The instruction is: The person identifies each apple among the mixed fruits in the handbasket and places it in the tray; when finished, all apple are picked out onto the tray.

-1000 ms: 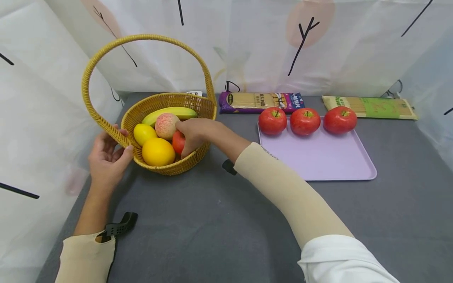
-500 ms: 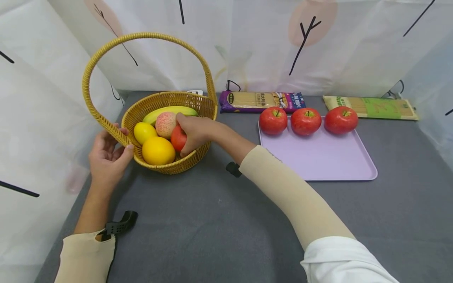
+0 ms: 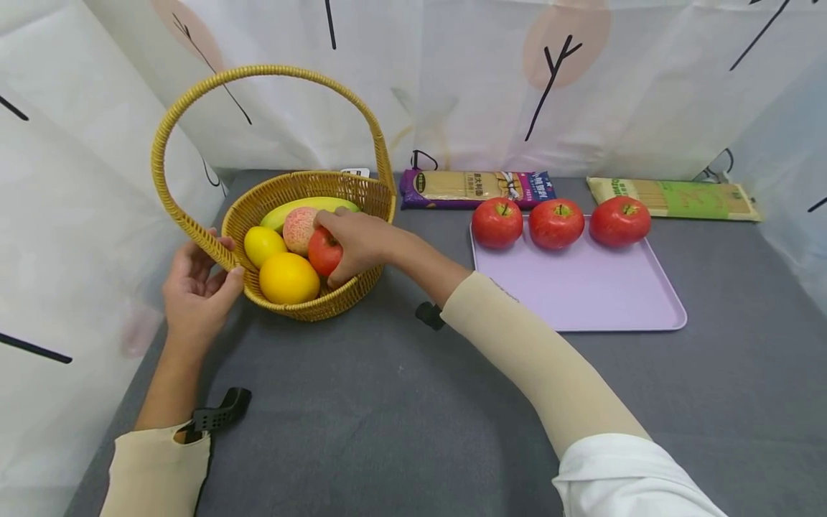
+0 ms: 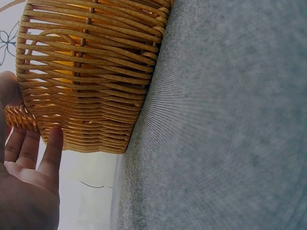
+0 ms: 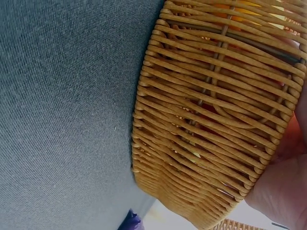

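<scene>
At the left stands a yellow wicker basket with a tall arched handle. My left hand grips it where the handle meets the rim, thumb on the near side. In the left wrist view the fingers lie against the weave. Inside the basket my right hand holds a red apple, fingers over its top and thumb at its lower right. Beside that apple lie a peach, a lemon, an orange and a banana. The basket wall hides much of the right hand in the right wrist view.
Right of the basket lies a lilac tray with three red apples along its far edge. Behind are a purple pasta packet and a green noodle packet. A printed cloth hangs behind the grey table.
My right hand has drawn slightly up in the basket with the red apple, which shows more now and sits a little further left. The left hand keeps its place on the basket.
</scene>
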`<state>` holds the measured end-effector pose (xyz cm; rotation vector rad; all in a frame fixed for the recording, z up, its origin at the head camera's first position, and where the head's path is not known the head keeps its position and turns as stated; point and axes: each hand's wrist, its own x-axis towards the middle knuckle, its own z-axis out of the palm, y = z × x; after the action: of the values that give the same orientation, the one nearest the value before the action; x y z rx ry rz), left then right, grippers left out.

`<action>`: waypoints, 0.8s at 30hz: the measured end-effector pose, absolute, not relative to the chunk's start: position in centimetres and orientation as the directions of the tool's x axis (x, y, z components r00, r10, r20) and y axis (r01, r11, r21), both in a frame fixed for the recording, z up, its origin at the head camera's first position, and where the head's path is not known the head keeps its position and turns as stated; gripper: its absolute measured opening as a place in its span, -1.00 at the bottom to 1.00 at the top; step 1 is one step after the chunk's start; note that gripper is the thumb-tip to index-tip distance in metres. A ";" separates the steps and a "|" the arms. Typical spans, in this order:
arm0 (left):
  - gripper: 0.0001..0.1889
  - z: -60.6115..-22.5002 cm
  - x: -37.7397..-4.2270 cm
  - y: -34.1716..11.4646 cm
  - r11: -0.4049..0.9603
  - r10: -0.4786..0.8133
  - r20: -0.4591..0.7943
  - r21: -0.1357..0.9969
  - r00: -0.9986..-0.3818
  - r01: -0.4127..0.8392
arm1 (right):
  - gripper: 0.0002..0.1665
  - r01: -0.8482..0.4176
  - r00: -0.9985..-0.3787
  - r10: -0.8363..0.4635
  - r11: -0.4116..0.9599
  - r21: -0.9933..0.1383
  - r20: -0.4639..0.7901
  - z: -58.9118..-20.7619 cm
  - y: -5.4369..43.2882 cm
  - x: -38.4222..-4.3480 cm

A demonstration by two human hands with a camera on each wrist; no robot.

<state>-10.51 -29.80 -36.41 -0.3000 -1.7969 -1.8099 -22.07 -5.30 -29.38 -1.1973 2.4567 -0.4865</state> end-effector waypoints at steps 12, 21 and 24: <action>-0.39 -36.4 -10.4 -29.8 0.046 -0.233 0.529 0.844 -0.816 0.534 | 0.03 -0.679 -0.594 -0.800 0.558 -0.477 -0.091 -29.1 -4.6 -21.4; -0.39 -36.7 -10.5 -29.9 0.048 -0.232 0.530 0.844 -0.815 0.535 | 0.10 -0.620 -0.639 -0.769 0.516 -0.591 -0.001 -28.7 -3.2 -20.8; -0.39 -36.6 -10.5 -29.9 0.054 -0.235 0.526 0.846 -0.817 0.530 | 0.10 -0.613 -0.648 -0.760 0.486 -0.622 0.045 -28.4 -2.7 -20.5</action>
<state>-10.52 -29.90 -36.60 -0.2952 -1.7922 -1.8192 -20.53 -2.67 -28.36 -1.1761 2.4961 -0.9011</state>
